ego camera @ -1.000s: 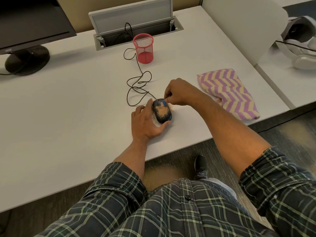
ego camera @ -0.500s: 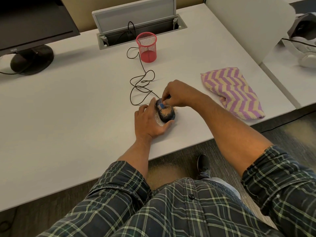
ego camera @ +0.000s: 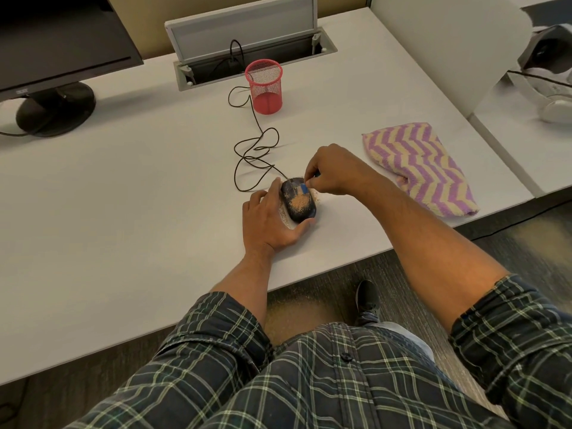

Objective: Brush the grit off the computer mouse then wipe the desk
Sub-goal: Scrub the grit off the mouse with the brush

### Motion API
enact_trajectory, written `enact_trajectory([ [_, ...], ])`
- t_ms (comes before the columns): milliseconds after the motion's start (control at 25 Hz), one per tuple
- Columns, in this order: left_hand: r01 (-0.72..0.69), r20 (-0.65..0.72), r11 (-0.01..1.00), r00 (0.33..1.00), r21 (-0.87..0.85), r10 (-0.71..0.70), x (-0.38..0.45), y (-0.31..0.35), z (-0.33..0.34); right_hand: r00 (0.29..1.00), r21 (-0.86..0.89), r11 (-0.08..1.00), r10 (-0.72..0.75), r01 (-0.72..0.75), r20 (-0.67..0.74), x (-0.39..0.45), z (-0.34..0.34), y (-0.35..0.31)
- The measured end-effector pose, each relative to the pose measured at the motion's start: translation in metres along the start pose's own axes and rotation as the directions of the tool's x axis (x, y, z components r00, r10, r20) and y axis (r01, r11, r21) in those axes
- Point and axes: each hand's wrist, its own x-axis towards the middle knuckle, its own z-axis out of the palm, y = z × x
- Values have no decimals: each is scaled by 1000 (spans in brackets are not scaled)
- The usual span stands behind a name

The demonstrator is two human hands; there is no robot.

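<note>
The one piece of lettering stands on the lower bezel of the black monitor (ego camera: 55, 35) at the far left of the counter (ego camera: 123, 187): a small pale logo near the bezel's left end, seen at an angle and upside-down from the head view. It looks like the brand name "acer", though the letters are small and blurred, so the reading is not sure. Nothing else carries text, numbers or signs that can be read.
</note>
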Motion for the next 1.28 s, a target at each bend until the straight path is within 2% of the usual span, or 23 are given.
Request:
enact_trajectory([
  [120,-1,-10,1000,1000,8,1,0,-1,2,1000,17,1000,-22,21,17,-2,2,2],
  [280,-5,-18,1000,1000,21,5,0,-3,4,999,33,999,-9,10,-34,-2,1,2],
  [400,-4,-18,1000,1000,27,4,0,-4,5,1000,59,998,-10,10,15,-3,2,0],
  [480,-5,-14,1000,1000,30,5,1,-4,5,1000,65,998,1,0,-23,-3,2,-2],
  [640,-4,-5,1000,1000,25,4,1,-3,4,997,47,999,-4,1,74,-5,-3,0],
  [840,-6,5,1000,1000,28,6,1,-3,5,999,94,995,23,-20,-30,-2,-7,4],
  [960,-6,-1,1000,1000,25,6,1,-3,5,1000,84,996,18,-18,8,-3,-2,5],
  [1080,-5,4,1000,1000,26,5,1,-3,5,999,102,994,42,-39,-23,-2,0,7],
  [1200,-7,0,1000,1000,23,7,0,-3,4,999,116,993,15,-19,34,-2,-1,8],
  [1280,-12,-5,1000,1000,20,12,1,-2,4,999,147,989,23,-20,-24,-1,-2,9],
])
